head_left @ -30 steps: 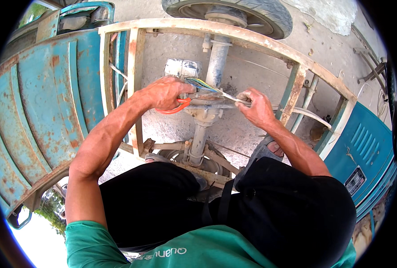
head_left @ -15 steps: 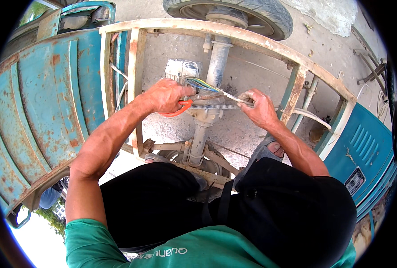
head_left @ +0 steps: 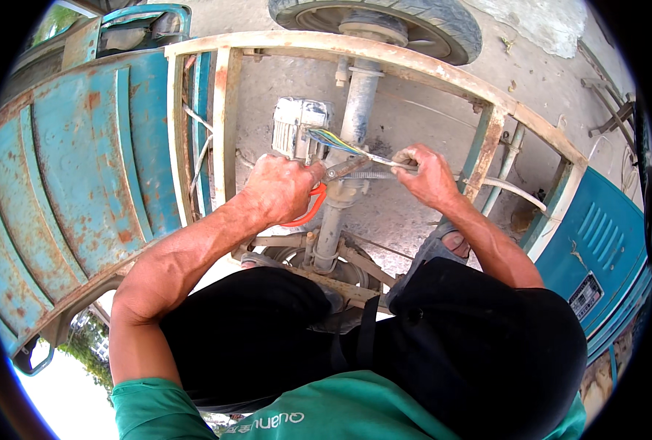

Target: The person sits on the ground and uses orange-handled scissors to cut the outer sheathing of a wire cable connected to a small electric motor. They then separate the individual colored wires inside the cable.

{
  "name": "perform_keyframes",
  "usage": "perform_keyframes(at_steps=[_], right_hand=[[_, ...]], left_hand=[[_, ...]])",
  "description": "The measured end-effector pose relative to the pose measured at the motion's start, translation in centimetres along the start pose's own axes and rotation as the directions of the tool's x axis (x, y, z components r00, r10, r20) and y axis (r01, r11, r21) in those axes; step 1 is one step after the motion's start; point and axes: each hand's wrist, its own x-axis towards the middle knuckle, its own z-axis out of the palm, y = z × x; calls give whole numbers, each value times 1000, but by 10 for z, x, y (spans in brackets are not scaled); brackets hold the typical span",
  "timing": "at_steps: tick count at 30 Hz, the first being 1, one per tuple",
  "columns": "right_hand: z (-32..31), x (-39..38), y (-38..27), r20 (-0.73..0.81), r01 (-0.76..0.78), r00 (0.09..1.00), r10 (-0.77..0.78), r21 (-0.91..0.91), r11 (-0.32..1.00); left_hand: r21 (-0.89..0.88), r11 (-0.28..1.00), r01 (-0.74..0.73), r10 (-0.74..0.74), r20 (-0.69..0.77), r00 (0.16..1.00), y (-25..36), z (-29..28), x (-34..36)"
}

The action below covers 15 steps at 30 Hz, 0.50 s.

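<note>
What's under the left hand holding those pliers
Below the left hand curve the pliers' orange handles, then a grey axle tube and concrete ground. The grip inside the fist is hidden.

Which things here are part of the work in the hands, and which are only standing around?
In the work: left hand with orange-handled pliers; right hand holding the coloured wires; grey motor.

Standing around: tyre, rusty frame, blue panel.

Outdoor repair yard: rusty vehicle frame (head_left: pixel 227 110)
</note>
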Motion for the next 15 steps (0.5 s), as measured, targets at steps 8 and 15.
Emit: perform_keyframes(at_steps=[8, 15], right_hand=[[-5, 1, -4, 37, -10, 999, 11, -4, 1000], [-8, 11, -10, 121, -18, 992, 25, -60, 998]], left_hand=[[-179, 984, 26, -30, -20, 999, 40, -9, -26], [-713, 676, 188, -320, -54, 946, 9, -8, -24]])
